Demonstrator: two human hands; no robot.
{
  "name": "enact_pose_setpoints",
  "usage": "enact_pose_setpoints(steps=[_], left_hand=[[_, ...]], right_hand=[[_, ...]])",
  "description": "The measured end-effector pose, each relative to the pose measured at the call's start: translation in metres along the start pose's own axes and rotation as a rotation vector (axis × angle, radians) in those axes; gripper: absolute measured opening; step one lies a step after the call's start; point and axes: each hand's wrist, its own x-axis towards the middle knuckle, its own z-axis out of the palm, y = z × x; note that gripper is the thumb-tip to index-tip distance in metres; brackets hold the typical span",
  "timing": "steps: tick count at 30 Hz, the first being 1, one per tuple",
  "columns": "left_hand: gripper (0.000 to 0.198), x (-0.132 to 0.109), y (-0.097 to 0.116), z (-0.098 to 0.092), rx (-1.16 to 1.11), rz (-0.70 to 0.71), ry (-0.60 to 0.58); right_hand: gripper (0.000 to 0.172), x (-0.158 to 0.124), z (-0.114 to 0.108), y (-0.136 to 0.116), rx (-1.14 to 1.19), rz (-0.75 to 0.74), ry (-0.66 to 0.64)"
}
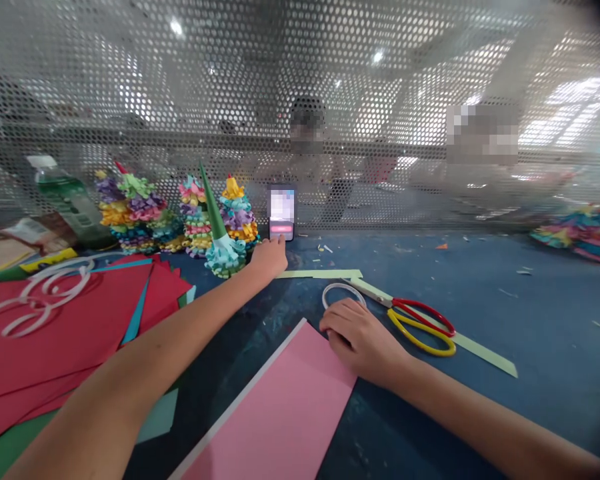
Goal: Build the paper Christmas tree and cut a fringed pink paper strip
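Observation:
My left hand (271,257) reaches forward, a fingertip at the lower edge of a lit phone (282,212) that stands against the perforated metal panel. My right hand (360,337) lies on the far right corner of a pink sheet of paper (280,407), its fingers curled; anything under them is hidden. Right behind those fingers is a white ring, perhaps a tape roll (344,287). Scissors with red and yellow handles (423,327) lie to its right, over a pale green paper strip (487,353). Another pale green strip (325,274) lies between the hands.
Red paper sheets (55,333) are stacked at the left, with white rings (55,293) on top. Behind them stand several frilled paper cones (197,220) and a green bottle (73,203). The perforated panel (205,87) bounds the blue table (530,320). People show beyond it.

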Motion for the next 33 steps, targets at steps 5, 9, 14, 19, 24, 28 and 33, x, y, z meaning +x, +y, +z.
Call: enact_pose_setpoints(steps=[5, 9, 14, 19, 24, 28, 33], left_hand=[[0.036, -0.001, 0.0, 0.001, -0.022, 0.005, -0.006], [0.036, 0.0, -0.001, 0.002, -0.038, 0.003, -0.015], [0.036, 0.001, -0.002, 0.003, -0.055, -0.007, -0.02], [0.037, 0.001, -0.002, 0.001, -0.079, -0.013, -0.019], [0.049, -0.001, -0.003, -0.001, -0.127, -0.028, -0.023], [0.067, -0.002, -0.004, -0.004, -0.163, -0.06, -0.027], [0.079, 0.008, -0.007, -0.002, -0.195, -0.122, -0.011]], right_hand=[[0.02, -0.001, -0.001, 0.0, -0.009, 0.017, -0.003], [0.02, -0.001, -0.001, -0.001, -0.035, 0.021, 0.009], [0.017, -0.001, -0.003, -0.005, -0.044, 0.036, -0.018], [0.016, -0.001, -0.002, -0.006, -0.063, 0.037, -0.031], [0.017, 0.0, -0.002, -0.005, -0.055, 0.038, -0.039], [0.016, 0.0, -0.003, -0.005, -0.06, 0.039, -0.046], [0.017, 0.001, -0.002, -0.005, -0.065, 0.038, -0.044]])
